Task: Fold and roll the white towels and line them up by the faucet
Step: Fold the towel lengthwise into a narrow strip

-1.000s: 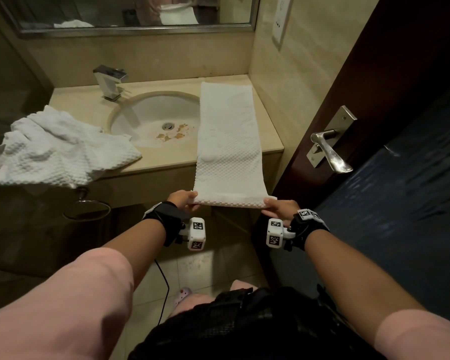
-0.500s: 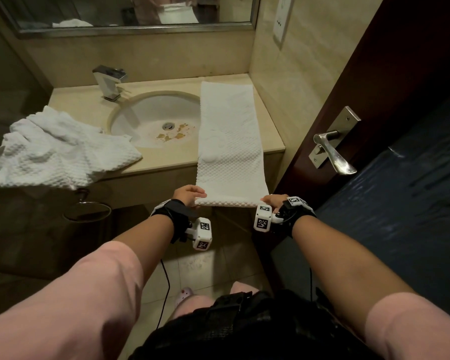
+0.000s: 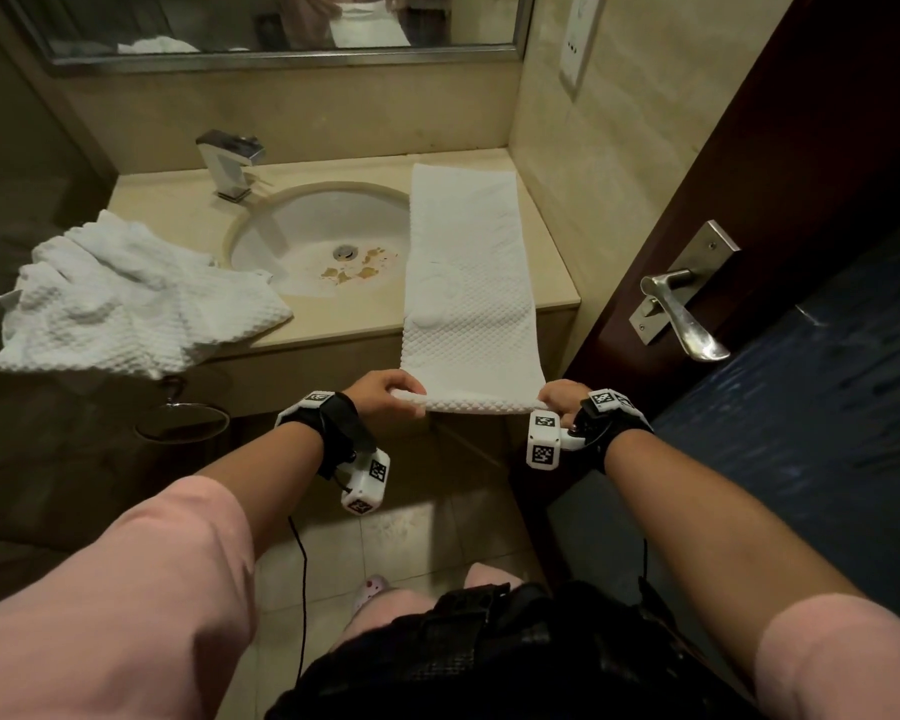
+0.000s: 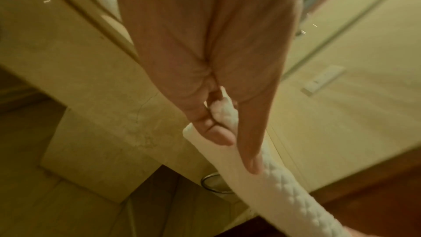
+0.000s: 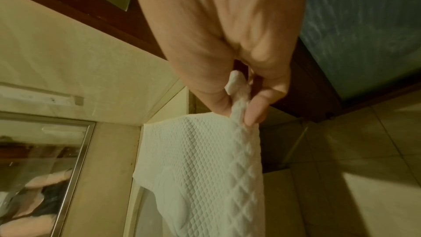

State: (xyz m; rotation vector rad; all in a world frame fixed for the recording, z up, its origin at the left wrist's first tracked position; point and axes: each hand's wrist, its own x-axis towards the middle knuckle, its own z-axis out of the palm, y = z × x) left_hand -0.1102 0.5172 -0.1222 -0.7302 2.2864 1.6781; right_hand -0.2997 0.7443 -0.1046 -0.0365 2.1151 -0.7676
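A long folded white towel [image 3: 466, 283] lies as a strip on the right of the counter, from the back wall over the front edge, its near end hanging in the air. My left hand [image 3: 385, 394] pinches the near left corner of the towel [image 4: 230, 132]. My right hand [image 3: 559, 400] pinches the near right corner of the same towel [image 5: 205, 159] between thumb and fingers. The near edge has begun to curl into a small roll. A second white towel [image 3: 126, 298] lies crumpled on the counter's left end. The steel faucet [image 3: 230, 163] stands at the back left of the basin.
The stained basin [image 3: 323, 241] sits in the middle of the beige counter [image 3: 546, 252]. A dark door with a metal lever handle [image 3: 681, 309] stands close on the right. A mirror [image 3: 281, 23] hangs above. A towel ring [image 3: 183, 420] hangs under the counter at the left.
Both hands have turned the towel's near edge over on itself, starting a small roll, and have risen slightly toward the counter's front edge.
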